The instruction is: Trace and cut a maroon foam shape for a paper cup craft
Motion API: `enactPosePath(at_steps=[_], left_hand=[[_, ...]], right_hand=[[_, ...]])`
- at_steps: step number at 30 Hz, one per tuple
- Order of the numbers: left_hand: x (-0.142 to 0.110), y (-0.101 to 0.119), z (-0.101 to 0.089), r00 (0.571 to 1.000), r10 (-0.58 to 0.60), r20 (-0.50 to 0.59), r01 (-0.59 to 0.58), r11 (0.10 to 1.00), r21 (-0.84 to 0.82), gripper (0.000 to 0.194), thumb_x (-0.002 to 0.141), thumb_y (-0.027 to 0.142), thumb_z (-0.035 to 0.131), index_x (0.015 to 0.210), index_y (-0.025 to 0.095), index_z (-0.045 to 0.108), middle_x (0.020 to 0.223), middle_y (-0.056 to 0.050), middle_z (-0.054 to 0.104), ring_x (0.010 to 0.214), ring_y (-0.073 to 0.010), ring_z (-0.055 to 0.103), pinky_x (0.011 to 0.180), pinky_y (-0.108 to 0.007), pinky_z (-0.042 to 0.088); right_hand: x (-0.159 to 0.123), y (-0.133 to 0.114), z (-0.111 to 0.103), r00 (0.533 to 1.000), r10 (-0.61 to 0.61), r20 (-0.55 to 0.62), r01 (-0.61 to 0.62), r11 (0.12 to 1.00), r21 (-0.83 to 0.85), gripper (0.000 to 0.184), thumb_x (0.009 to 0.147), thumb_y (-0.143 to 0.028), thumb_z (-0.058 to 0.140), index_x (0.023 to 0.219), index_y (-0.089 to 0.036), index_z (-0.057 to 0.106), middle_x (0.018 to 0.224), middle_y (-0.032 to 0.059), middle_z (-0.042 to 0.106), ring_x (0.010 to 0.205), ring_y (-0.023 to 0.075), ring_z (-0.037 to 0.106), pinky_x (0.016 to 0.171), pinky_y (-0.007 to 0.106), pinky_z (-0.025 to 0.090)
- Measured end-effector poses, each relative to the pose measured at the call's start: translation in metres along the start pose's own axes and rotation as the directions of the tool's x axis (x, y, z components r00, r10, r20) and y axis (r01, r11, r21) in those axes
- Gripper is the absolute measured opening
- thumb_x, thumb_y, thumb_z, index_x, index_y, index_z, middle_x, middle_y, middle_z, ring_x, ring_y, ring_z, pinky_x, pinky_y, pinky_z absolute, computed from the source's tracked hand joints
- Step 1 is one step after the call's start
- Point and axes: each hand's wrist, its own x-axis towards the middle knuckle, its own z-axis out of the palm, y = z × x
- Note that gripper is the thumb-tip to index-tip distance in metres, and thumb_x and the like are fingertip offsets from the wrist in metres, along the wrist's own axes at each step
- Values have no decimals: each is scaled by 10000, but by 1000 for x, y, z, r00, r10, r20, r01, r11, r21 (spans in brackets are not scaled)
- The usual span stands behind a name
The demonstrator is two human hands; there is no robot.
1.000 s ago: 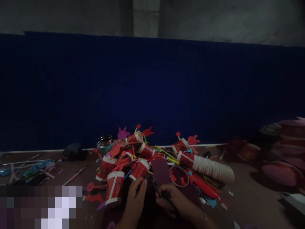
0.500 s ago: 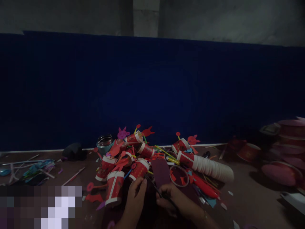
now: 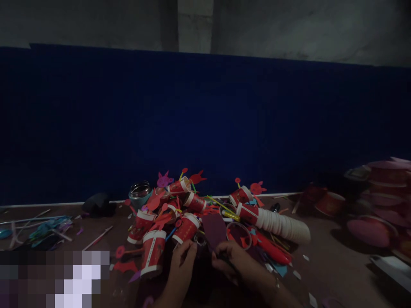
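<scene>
Curling closed, the right hand [image 3: 233, 256] is gripping a dark tool [image 3: 227, 261], which is lying across its fingers, just below a maroon strip [image 3: 214, 231]. The left hand [image 3: 184, 259] is bending near a red cup [image 3: 186, 228]; I cannot tell whether it is pinching anything.

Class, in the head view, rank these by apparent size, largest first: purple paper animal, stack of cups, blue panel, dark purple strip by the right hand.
1. Blue panel
2. Stack of cups
3. Dark purple strip
4. Purple paper animal
</scene>
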Motion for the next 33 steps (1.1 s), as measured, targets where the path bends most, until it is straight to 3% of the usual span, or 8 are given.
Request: enactPosePath(at_steps=[2, 4, 6, 9, 13, 19, 28, 33], left_hand=[[-2, 4, 1, 991, 85, 101, -92, 994, 58, 364, 689, 530, 541, 564, 190, 513, 577, 18, 468, 597, -145, 438, 557, -246, 360], [-5, 7, 2, 955, 164, 248, -202, 970, 137, 370, 759, 463, 478, 507, 197, 432, 560, 25, 413, 571, -131, 401, 542, -244, 332], [-8, 10, 3, 903, 213, 374, -317, 917, 243, 369, 808, 375, 424, 488, 199, 375, 567, 26, 388, 556, -122, 387, 531, -243, 307], [-11, 11, 3, 861, 228, 454, -414, 834, 365, 342, 822, 279, 411, 491, 193, 400, 603, 9, 449, 593, -128, 448, 562, -242, 319], [-10, 10, 2, 851, 225, 474, -440, 798, 412, 329, 849, 299, 394, 567, 191, 525, 654, -14, 525, 634, -141, 515, 593, -242, 357], [-10, 13, 2, 811, 201, 549, -505, 714, 484, 311, 870, 313, 394, 719, 211, 647, 737, -27, 653, 753, -172, 570, 712, -269, 387], [-12, 11, -4, 863, 157, 481, -479, 557, 678, 236, 790, 152, 425, 847, 214, 646, 875, -41, 679, 877, -200, 583, 794, -296, 423], [-13, 7, -3, 871, 142, 471, -470, 522, 712, 324, 685, 32, 417, 839, 204, 645, 930, -63, 678, 916, -210, 585, 895, -339, 392]], right_hand=[[3, -2, -6, 958, -115, -262, 97, 992, -78, 189, 696, -351, 582, 727, -167, 551, 506, -54, 506, 406, 86, 437, 396, 197, 350], [5, -4, -12, 846, -272, -458, 136, 942, -308, 135, 711, -282, 548, 776, -167, 575, 651, 12, 598, 588, 154, 548, 556, 255, 425], [4, -4, -15, 785, -333, -522, 28, 861, -508, 177, 701, -227, 540, 862, -170, 586, 778, 61, 643, 735, 215, 583, 675, 309, 426], [3, -1, -14, 784, -296, -545, -135, 776, -616, 315, 683, -207, 557, 996, -169, 559, 886, 99, 654, 854, 265, 585, 753, 346, 411], [6, 8, -6, 763, -343, -548, -157, 725, -671, 342, 669, -190, 568, 1010, -175, 557, 981, 112, 632, 973, 281, 539, 841, 353, 379], [13, 20, -5, 770, -344, -537, -62, 798, -600, 328, 645, -125, 525, 963, -196, 559, 945, 80, 624, 928, 254, 550, 802, 325, 407], [15, 9, -24, 786, -276, -554, 255, 960, -116, 282, 638, -147, 537, 918, -182, 545, 780, 14, 616, 750, 190, 584, 680, 283, 456], [5, -11, -42, 789, -157, -594, 232, 971, 51, 341, 573, -234, 678, 884, -185, 548, 567, -78, 442, 533, 112, 442, 508, 218, 356]])
